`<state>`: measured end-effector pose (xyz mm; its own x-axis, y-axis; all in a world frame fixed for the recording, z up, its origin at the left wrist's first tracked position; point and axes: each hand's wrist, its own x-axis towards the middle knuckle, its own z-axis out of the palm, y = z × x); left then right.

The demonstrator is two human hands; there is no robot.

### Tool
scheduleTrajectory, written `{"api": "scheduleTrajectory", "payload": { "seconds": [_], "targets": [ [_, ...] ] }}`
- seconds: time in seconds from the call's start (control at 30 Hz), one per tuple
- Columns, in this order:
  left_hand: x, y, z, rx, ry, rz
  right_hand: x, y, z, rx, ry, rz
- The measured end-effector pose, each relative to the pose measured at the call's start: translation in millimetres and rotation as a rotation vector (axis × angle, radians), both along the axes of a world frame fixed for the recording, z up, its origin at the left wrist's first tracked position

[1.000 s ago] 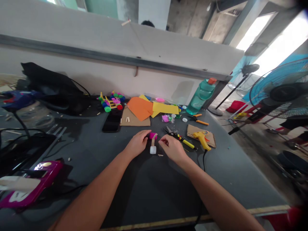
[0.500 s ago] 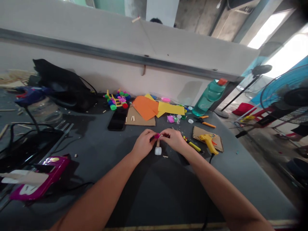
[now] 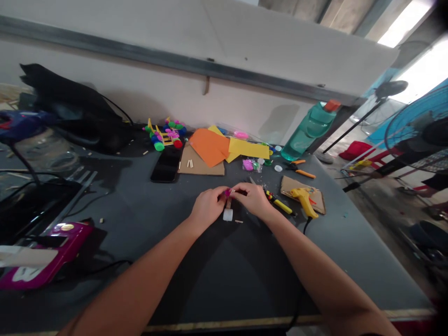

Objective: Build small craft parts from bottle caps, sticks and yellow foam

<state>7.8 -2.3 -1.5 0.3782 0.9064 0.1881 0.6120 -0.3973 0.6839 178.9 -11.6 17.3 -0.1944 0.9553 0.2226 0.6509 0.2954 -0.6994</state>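
Note:
Above the dark table, my left hand (image 3: 208, 205) is closed, its thumb and fingers pinching a small bright pink piece (image 3: 227, 192). My right hand (image 3: 252, 199) meets it from the other side, its fingertips closed on a short pale wooden stick (image 3: 233, 192) against the pink piece. A flat wooden strip (image 3: 229, 203) runs down from between the fingers to a whitish block (image 3: 227, 214); the fingers hide how these parts join. One loose bit of stick (image 3: 239, 221) lies just right of the block.
Beyond my right hand are a yellow-and-black cutter (image 3: 280, 204), a yellow glue gun (image 3: 304, 199) on cardboard and orange-handled pliers (image 3: 304, 172). Farther back stand a green bottle (image 3: 308, 133), orange paper (image 3: 210, 147), a phone (image 3: 166, 165) and colourful toy models (image 3: 166, 135). A magenta device (image 3: 70, 247) is at left.
The view has tilted down and shifted slightly, so the background sits higher. Both hands stay together with the same pieces; the small stick and pink piece have moved only slightly.

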Motion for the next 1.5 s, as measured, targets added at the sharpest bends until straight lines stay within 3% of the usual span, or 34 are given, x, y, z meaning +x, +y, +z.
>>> {"api": "scheduleTrajectory", "payload": {
  "seconds": [0.57,0.77,1.5],
  "targets": [
    [8.4,-6.9,3.3,-0.15,-0.129,-0.02,-0.4,-1.3,2.2,0.009,-0.031,-0.009],
    [10.0,-5.4,-1.1,-0.19,-0.172,0.077,-0.8,-0.5,3.7,0.024,-0.043,0.01],
    [11.6,-5.2,1.3,-0.198,-0.116,0.096,-1.6,1.4,3.5,0.092,-0.097,0.056]
  ]
}}
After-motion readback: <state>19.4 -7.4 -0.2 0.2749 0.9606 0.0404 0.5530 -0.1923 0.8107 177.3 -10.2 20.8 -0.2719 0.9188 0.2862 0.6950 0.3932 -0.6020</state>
